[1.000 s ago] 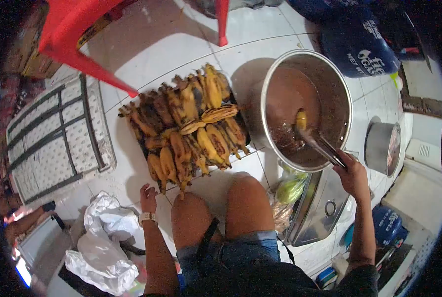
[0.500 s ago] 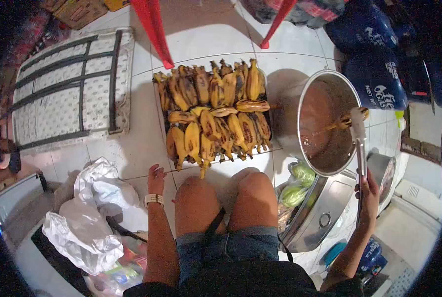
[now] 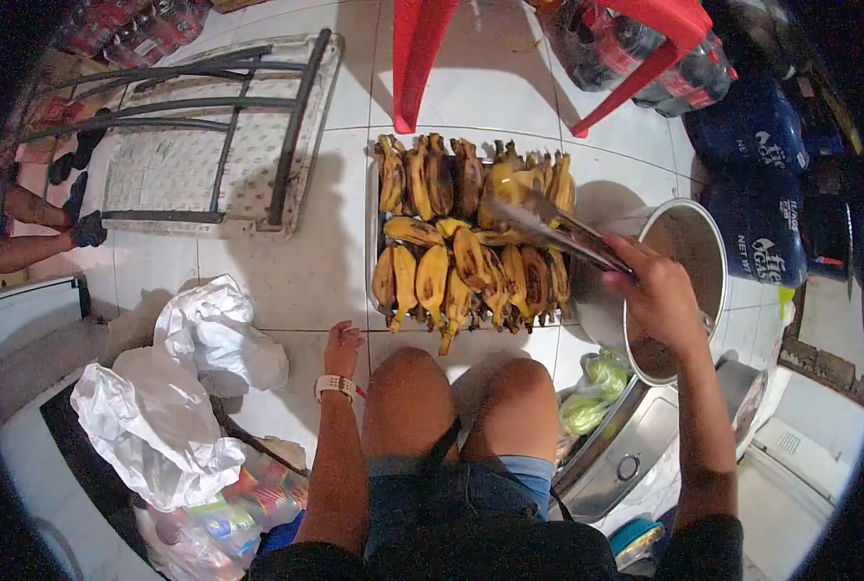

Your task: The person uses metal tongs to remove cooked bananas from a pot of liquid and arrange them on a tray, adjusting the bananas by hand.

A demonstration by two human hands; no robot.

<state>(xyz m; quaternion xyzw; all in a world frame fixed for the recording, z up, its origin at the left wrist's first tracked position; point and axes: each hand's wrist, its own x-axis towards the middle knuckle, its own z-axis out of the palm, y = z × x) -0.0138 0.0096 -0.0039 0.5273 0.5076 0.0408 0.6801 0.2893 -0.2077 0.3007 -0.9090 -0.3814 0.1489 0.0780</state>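
Observation:
My right hand (image 3: 651, 290) is closed round a pair of metal tongs (image 3: 572, 237), which reach left over a tray (image 3: 370, 208). At their blurred tips is a yellowish banana (image 3: 506, 182), above the upper row. Ripe bananas, yellow with dark patches, fill the tray in two rows, with several lying crosswise between; a split one (image 3: 470, 256) is in the lower row. Just right of the tray stands a deep metal pot (image 3: 713, 237), partly hidden behind my right hand and forearm. My left hand (image 3: 343, 347), empty with loosely bent fingers, hovers beside my left knee.
Red plastic legs (image 3: 415, 73) stand behind the tray. A folded table (image 3: 175, 179) lies at left, near another person's foot (image 3: 88, 230). White plastic bags (image 3: 161, 416) sit at lower left. Blue gas cylinders (image 3: 761, 223), green produce (image 3: 587, 402) and a metal lid-like piece (image 3: 626, 465) are at right.
My right hand has swung the tongs and banana left from over the pot to above the tray. The view has shifted, and another person's limbs now show at left.

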